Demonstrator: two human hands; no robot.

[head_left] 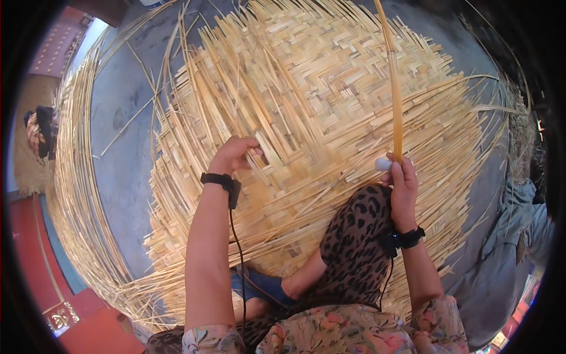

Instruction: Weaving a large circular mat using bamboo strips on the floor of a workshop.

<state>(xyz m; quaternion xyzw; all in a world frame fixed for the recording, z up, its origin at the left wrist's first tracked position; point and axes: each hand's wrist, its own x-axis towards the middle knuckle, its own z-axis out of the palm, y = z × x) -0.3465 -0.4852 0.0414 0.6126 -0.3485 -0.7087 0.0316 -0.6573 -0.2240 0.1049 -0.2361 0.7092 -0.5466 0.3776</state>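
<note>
A large mat (354, 65) of pale yellow split strips, probably bamboo or reed, is spread out before me, its weave tight at the far right. My left hand (237, 154) is closed over the mat's middle, its fingertips pinching raised strips (257, 157) in the weave. Upright in my right hand (402, 183) stands a long, glossy yellow strip (394, 94), gripped near its lower end between thumb and fingers. A white wrap (383, 164) covers one finger of that hand. Loose strip ends (247, 88) fan out beyond my left hand.
My bent knee (362, 218) in patterned trousers rests on the mat between my arms. Long loose strips (88, 177) lie on the grey floor (118, 106) at the left. Grey cloth (501, 253) lies at the right. Dark cords (237, 236) hang from both wristbands.
</note>
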